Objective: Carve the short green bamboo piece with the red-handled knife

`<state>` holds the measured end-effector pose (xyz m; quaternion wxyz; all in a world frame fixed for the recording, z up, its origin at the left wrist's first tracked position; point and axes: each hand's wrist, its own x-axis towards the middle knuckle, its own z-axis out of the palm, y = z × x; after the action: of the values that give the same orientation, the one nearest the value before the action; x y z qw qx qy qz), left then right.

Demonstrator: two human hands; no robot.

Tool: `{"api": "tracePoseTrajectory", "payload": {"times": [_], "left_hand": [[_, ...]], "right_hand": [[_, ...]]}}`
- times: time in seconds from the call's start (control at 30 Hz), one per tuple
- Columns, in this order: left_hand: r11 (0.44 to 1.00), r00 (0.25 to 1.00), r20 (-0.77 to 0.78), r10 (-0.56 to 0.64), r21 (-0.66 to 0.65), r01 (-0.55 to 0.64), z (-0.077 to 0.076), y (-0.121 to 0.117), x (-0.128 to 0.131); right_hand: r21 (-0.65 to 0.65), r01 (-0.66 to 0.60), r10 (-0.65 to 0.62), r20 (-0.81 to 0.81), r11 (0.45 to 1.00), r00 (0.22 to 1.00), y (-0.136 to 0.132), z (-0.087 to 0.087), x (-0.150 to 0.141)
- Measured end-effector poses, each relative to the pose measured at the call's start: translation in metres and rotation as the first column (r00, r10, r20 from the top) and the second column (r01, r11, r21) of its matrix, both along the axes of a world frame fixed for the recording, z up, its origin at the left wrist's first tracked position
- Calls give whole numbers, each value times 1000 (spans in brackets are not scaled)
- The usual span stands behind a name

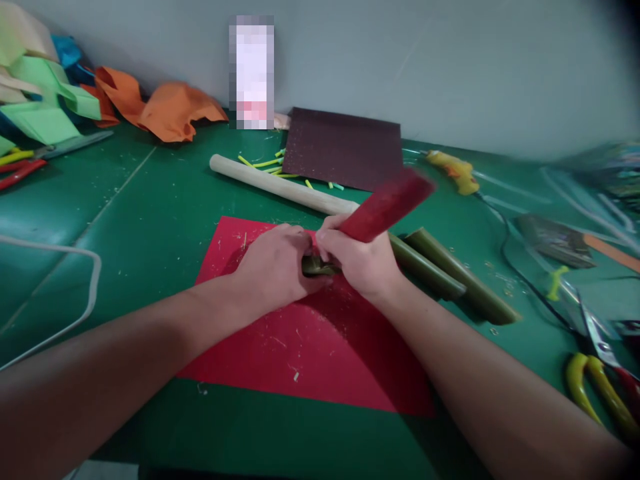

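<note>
My left hand (pixel 280 263) is closed around a short piece of green bamboo (pixel 320 267) over the red sheet (pixel 310 353). Gripped in my right hand (pixel 363 257) is a broad red bar-shaped tool (pixel 385 207), tilted up to the right and slightly blurred. Its lower end is hidden by my fingers, so its exact kind does not show. The fingertips of both hands come close together at the bamboo. Fine shavings lie scattered on the sheet. Just right of my right hand rest two longer green bamboo tubes (pixel 463 277).
A pale wooden rod (pixel 280 183) lies behind my hands, before a dark brown sheet (pixel 345 150). At right are a yellow glue gun (pixel 453 172) with its cord and yellow-handled scissors (pixel 595 380). Orange felt (pixel 170 110) and red-handled pliers (pixel 25 173) lie at left.
</note>
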<state>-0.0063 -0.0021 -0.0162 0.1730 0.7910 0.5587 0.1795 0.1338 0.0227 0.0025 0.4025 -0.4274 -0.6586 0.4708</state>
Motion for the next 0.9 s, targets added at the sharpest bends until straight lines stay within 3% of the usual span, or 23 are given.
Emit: {"api": "tracePoseTrajectory", "payload": {"times": [0.1, 0.23, 0.37, 0.57, 0.77, 0.9], "left_hand": [[1000, 1000, -24, -4, 26, 4, -1, 1, -1], [999, 999, -45, 11, 45, -9, 0, 1, -2], [999, 997, -78, 10, 46, -6, 1, 0, -2], [1000, 996, -93, 10, 0, -10, 8, 1, 1], [1000, 998, -64, 4, -1, -4, 9, 0, 2], [1000, 996, -88, 6, -10, -7, 5, 0, 0]], "right_hand": [[-38, 24, -26, -34, 999, 999, -2, 1, 1], [22, 75, -74, -46, 997, 996, -2, -4, 1], [98, 47, -48, 7, 994, 999, 0, -6, 0], [114, 22, -30, 62, 993, 998, 1, -6, 1], [66, -24, 20, 61, 998, 998, 1, -5, 0], [24, 15, -15, 13, 1000, 1000, -1, -5, 1]]}}
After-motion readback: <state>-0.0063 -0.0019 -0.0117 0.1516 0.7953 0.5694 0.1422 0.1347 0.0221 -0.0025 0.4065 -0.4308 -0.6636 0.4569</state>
